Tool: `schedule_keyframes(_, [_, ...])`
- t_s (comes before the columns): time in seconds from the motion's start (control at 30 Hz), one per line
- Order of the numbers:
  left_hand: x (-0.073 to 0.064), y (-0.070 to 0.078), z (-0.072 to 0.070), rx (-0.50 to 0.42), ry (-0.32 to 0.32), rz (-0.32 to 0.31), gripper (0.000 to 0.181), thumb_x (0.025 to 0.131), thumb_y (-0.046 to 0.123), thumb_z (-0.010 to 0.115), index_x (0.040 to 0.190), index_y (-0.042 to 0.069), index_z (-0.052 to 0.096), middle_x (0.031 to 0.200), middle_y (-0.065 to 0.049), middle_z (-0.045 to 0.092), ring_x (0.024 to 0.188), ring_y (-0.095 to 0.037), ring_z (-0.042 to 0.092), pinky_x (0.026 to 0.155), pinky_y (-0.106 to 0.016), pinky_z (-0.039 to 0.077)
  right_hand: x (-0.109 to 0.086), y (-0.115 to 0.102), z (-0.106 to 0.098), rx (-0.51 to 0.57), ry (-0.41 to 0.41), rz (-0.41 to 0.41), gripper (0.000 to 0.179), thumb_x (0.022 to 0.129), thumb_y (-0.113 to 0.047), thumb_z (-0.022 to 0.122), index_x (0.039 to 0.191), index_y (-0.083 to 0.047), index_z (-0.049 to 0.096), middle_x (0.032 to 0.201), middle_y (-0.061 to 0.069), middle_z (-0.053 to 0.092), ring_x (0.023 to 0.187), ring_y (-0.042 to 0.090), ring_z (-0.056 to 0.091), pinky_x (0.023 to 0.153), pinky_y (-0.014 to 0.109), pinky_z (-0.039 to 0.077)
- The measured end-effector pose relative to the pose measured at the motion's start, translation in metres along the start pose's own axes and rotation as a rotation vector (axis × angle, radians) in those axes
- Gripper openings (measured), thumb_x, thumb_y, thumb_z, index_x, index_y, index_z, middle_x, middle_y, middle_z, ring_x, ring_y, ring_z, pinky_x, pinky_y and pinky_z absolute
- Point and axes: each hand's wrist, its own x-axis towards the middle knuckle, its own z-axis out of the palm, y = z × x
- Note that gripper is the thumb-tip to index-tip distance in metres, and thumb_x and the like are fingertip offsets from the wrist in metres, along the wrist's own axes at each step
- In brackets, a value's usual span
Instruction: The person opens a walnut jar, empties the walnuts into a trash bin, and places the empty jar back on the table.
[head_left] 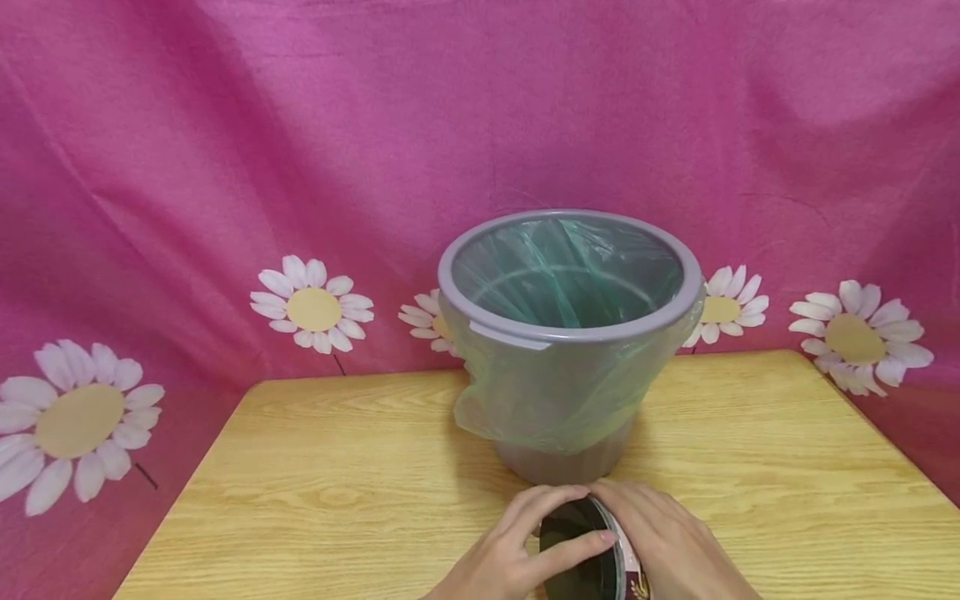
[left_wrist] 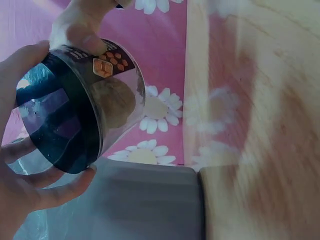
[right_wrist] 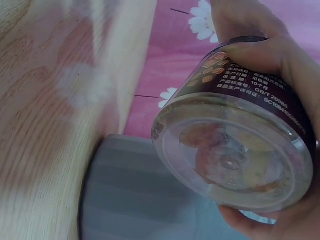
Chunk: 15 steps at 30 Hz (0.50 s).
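Observation:
A clear plastic jar [right_wrist: 220, 112] with a maroon printed label is held tilted on its side at the front of the table. Its dark, glossy lid [left_wrist: 80, 117] faces my left hand [head_left: 510, 554]. The left fingers and thumb spread around the lid's rim and grip it. Around the labelled body curls my right hand [head_left: 671, 537], with the thumb over the label in the right wrist view. Through the jar's bottom show several pale brown pieces. The lid is on the jar, and the lower part of both hands is cut off in the head view.
Just beyond the hands stands a grey bin [head_left: 525, 467] on the wood-grain table [head_left: 337, 467]. A thin green bag [head_left: 555, 400] lines it and folds down outside under the rim. Behind the table hangs a pink cloth [head_left: 360, 125] with white daisies.

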Motion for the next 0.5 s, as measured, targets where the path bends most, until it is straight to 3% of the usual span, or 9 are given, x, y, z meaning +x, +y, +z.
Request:
schedule_keyframes(0.13, [-0.001, 0.001, -0.005, -0.030, -0.067, -0.040, 0.070, 0.089, 0.043, 0.066, 0.149, 0.025, 0.036, 0.155, -0.004, 0.020, 0.139, -0.019, 0.025, 0.109, -0.030, 0.032, 0.001, 0.000, -0.002, 0.004, -0.021, 0.016, 0.097, 0.058, -0.077, 0.072, 0.130, -0.014, 0.054, 0.121, -0.007, 0.059, 0.104, 0.013, 0.058, 0.080, 0.046, 0.054])
schedule_keyframes(0.23, [-0.001, 0.001, -0.009, -0.023, -0.113, -0.008, 0.068, 0.089, 0.042, 0.066, 0.149, 0.026, 0.037, 0.158, -0.003, 0.016, 0.142, -0.022, 0.021, 0.111, -0.036, 0.031, 0.001, 0.001, -0.003, -0.008, -0.004, -0.003, 0.098, 0.058, -0.077, 0.073, 0.130, -0.012, 0.054, 0.121, -0.005, 0.060, 0.105, 0.016, 0.058, 0.080, 0.046, 0.054])
schedule_keyframes(0.37, [0.000, 0.002, -0.013, -0.003, -0.130, 0.052, 0.061, 0.091, 0.041, 0.064, 0.146, 0.026, 0.042, 0.159, -0.003, 0.017, 0.144, -0.026, 0.019, 0.112, -0.040, 0.028, 0.001, 0.001, -0.004, -0.012, 0.013, 0.000, 0.097, 0.059, -0.076, 0.073, 0.130, -0.014, 0.054, 0.122, -0.008, 0.059, 0.105, 0.013, 0.058, 0.079, 0.045, 0.054])
schedule_keyframes(0.5, [0.002, 0.003, -0.014, -0.023, -0.115, 0.039, 0.062, 0.090, 0.040, 0.066, 0.146, 0.025, 0.043, 0.157, -0.001, 0.022, 0.142, -0.023, 0.023, 0.112, -0.036, 0.028, 0.002, 0.000, -0.005, -0.007, -0.008, 0.015, 0.096, 0.058, -0.078, 0.072, 0.129, -0.016, 0.055, 0.121, -0.010, 0.059, 0.105, 0.010, 0.057, 0.079, 0.043, 0.054])
